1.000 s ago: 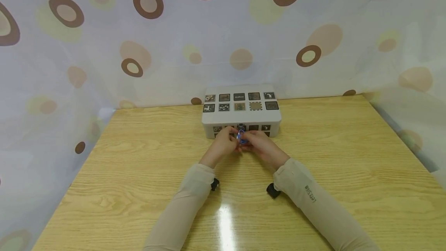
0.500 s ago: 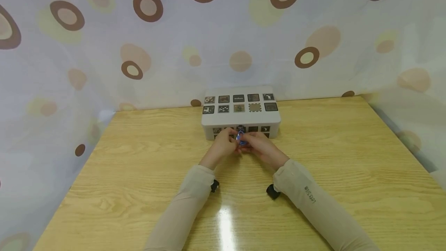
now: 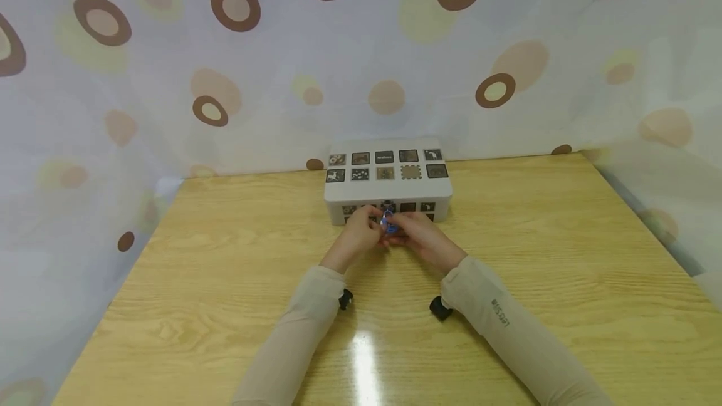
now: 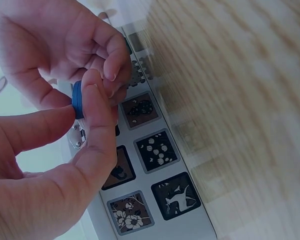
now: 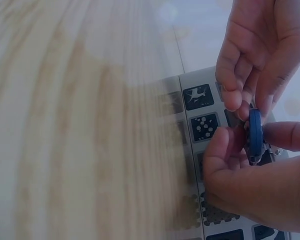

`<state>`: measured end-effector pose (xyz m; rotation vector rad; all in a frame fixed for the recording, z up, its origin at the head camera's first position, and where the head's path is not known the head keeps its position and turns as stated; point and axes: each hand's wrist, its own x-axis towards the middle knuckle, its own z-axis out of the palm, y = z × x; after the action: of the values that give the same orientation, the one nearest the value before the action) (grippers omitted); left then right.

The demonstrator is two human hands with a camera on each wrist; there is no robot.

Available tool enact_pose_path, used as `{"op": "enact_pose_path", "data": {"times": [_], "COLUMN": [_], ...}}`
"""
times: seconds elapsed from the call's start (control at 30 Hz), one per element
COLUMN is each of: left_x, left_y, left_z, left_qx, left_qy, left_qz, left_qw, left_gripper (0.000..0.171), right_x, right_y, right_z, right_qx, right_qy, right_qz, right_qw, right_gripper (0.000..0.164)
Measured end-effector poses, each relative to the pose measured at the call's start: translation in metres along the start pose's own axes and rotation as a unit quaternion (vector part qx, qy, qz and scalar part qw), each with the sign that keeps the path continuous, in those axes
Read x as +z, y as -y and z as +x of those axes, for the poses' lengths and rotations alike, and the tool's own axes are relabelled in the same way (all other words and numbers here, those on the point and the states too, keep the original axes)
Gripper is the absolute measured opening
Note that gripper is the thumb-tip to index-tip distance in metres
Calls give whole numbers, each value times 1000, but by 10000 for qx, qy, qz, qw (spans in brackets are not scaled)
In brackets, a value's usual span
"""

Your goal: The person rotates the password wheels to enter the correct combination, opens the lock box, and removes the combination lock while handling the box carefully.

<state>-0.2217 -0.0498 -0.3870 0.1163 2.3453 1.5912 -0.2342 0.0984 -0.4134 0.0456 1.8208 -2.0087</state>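
A small, round blue object (image 3: 388,224) with a thick disc-like edge is held at the front of a white tin box (image 3: 389,190). My left hand (image 3: 360,232) comes from the left and pinches it between thumb and forefinger. From the other side my right hand (image 3: 424,235) grips it too, its thumb on one face and curled fingers on the other. In the right wrist view, metal bits show beside the blue disc (image 5: 256,134). The box's metal latch (image 4: 77,136) sits right behind it, partly covered by the fingers. The lid is down.
The box stands at the back of a wooden table (image 3: 237,268), against a dotted curtain (image 3: 350,49). Dark picture squares cover its lid and front. Black wrist cameras (image 3: 440,308) hang under both light sleeves (image 3: 507,324).
Both hands stay at the box front around the blue object, with only slight finger movement. The whole head view shifts a little.
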Motion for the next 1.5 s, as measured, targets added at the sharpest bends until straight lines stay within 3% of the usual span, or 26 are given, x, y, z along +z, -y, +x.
{"op": "enact_pose_path", "data": {"times": [0.5, 0.77, 1.23, 1.5], "left_x": [0, 0, 0, 1], "left_y": [-2, 0, 1, 2], "left_z": [1, 2, 2, 2], "left_qx": [-47, 16, -39, -106], "left_qy": [29, -37, 51, 21], "left_qz": [-142, 174, -158, -210], "left_qw": [9999, 9998, 9999, 9997], "left_gripper": [36, 36, 34, 36], "right_x": [0, 1, -3, -2], "right_y": [3, 1, 1, 0], "right_z": [-1, 0, 1, 2], "right_qx": [-76, -15, 19, 38], "right_qy": [31, 24, 26, -12], "right_qz": [-49, -2, 180, -67], "right_qw": [10000, 10000, 9998, 10000], "right_gripper": [25, 28, 24, 24]}}
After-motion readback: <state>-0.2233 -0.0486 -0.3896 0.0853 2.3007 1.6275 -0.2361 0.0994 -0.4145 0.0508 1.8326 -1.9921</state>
